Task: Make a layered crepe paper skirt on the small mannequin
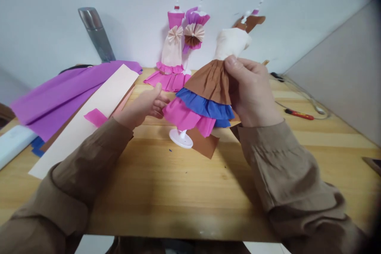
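Observation:
A small mannequin in a paper dress (pixel 208 87) is tilted above the wooden table (pixel 166 190). The dress has a cream bodice, a brown skirt, then a blue and a pink ruffle; its white round stand (pixel 181 138) points down at the table. My right hand (pixel 253 91) is closed around the waist of the dress, thumb on the brown skirt. My left hand (pixel 143 105) is curled at the pink ruffle's left edge, fingers pinching it. A loose brown paper piece (pixel 205 143) hangs under the skirt.
Two finished paper-dress mannequins (pixel 175 51) stand at the back by the wall. Purple crepe paper (pixel 65 95), a cream paper strip (pixel 89 115) and a pink scrap (pixel 95 117) lie at left. A metal flask (pixel 95 31) leans behind them. A red-handled tool (pixel 299 114) and cable lie at right.

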{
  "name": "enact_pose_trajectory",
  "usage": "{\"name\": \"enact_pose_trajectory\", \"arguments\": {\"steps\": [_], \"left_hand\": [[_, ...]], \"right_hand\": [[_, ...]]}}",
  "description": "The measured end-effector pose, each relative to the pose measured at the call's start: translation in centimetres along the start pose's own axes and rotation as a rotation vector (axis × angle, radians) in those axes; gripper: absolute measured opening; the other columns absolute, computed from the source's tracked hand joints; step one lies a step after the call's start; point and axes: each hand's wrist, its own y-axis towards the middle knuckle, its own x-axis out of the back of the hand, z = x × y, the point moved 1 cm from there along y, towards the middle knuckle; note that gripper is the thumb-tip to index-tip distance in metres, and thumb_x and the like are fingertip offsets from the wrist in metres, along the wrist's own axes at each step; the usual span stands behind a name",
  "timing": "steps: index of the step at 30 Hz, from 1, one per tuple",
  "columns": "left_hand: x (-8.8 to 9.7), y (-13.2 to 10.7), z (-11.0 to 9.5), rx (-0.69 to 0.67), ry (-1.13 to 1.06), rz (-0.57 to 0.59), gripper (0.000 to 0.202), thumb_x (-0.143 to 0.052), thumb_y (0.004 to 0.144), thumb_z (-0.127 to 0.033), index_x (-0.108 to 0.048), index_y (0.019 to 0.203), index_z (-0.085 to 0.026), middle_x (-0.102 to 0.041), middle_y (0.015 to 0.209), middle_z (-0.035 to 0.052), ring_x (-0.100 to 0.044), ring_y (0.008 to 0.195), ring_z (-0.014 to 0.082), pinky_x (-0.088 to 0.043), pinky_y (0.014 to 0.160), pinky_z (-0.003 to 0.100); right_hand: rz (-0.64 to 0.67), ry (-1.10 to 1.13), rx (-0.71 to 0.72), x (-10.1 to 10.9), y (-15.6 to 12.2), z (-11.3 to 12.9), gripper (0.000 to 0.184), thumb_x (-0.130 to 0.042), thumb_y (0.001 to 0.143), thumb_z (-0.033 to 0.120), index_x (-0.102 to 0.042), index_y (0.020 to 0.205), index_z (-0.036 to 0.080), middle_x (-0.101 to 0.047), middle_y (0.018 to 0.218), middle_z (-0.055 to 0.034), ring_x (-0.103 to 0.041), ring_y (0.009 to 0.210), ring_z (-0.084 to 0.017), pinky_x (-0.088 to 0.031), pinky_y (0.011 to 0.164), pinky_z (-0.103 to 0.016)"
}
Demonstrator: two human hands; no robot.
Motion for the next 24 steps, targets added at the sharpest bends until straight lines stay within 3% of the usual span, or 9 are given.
{"name": "enact_pose_trajectory", "arguments": {"steps": [3, 7, 11, 15, 19, 24], "left_hand": [[-1.5, -0.9, 0.1, 0.158, -0.115, 0.117, 0.067, -0.056, 0.075, -0.08, -0.072, 0.09, -0.017, -0.075, 0.08, 0.0105, -0.069, 0.066, 0.0213, -0.056, 0.059, 0.032], [-2.8, -2.1, -0.5, 0.118, -0.251, 0.187, 0.042, -0.07, 0.079, -0.055, -0.073, 0.103, -0.021, -0.076, 0.096, 0.0076, -0.071, 0.087, 0.0247, -0.057, 0.072, 0.034], [-2.7, -2.1, -0.2, 0.109, -0.25, 0.152, 0.031, -0.079, 0.071, -0.038, -0.075, 0.095, -0.019, -0.075, 0.099, 0.0075, -0.07, 0.089, 0.0232, -0.056, 0.071, 0.032], [-2.3, -1.8, 0.3, 0.082, -0.179, 0.07, 0.04, -0.077, 0.072, -0.053, -0.074, 0.09, -0.017, -0.074, 0.093, 0.0084, -0.068, 0.081, 0.0194, -0.054, 0.068, 0.029], [-2.9, -2.4, -0.6, 0.006, -0.075, 0.051, 0.055, -0.063, 0.077, -0.07, -0.073, 0.091, -0.019, -0.074, 0.098, 0.0108, -0.069, 0.095, 0.0255, -0.055, 0.08, 0.036], [-4.4, -3.4, -1.8, -0.187, 0.021, 0.109, 0.054, -0.078, 0.071, -0.056, -0.07, 0.11, -0.019, -0.071, 0.118, 0.012, -0.062, 0.119, 0.0313, -0.05, 0.099, 0.042]], "right_hand": [[0.017, -0.044, -0.06, 0.3, 0.5, -0.7, 0.029, -0.07, 0.08, 0.053, -0.064, 0.075, 0.025, -0.071, 0.085, -0.0078, -0.067, 0.089, -0.028, -0.054, 0.069, -0.041], [0.104, -0.115, -0.086, 0.2, 0.5, -1.4, 0.036, -0.064, 0.081, 0.063, -0.066, 0.085, 0.027, -0.072, 0.092, -0.0094, -0.066, 0.1, -0.033, -0.054, 0.077, -0.047], [0.183, -0.131, -0.121, 0.3, 0.8, -2.0, 0.046, -0.06, 0.081, 0.07, -0.07, 0.097, 0.028, -0.074, 0.097, -0.0108, -0.066, 0.105, -0.035, -0.054, 0.079, -0.049], [0.214, -0.092, -0.173, 0.5, 1.3, -2.7, 0.041, -0.061, 0.081, 0.065, -0.069, 0.094, 0.027, -0.075, 0.1, -0.0102, -0.066, 0.107, -0.032, -0.055, 0.083, -0.047], [0.144, 0.03, -0.237, 0.0, 1.0, -3.0, 0.029, -0.07, 0.078, 0.053, -0.064, 0.076, 0.024, -0.074, 0.092, -0.0085, -0.069, 0.098, -0.03, -0.057, 0.079, -0.044], [0.13, 0.068, -0.291, -1.2, -0.1, -2.8, 0.028, -0.075, 0.076, 0.046, -0.062, 0.068, 0.023, -0.073, 0.08, -0.0047, -0.072, 0.087, -0.027, -0.058, 0.072, -0.039]]}}
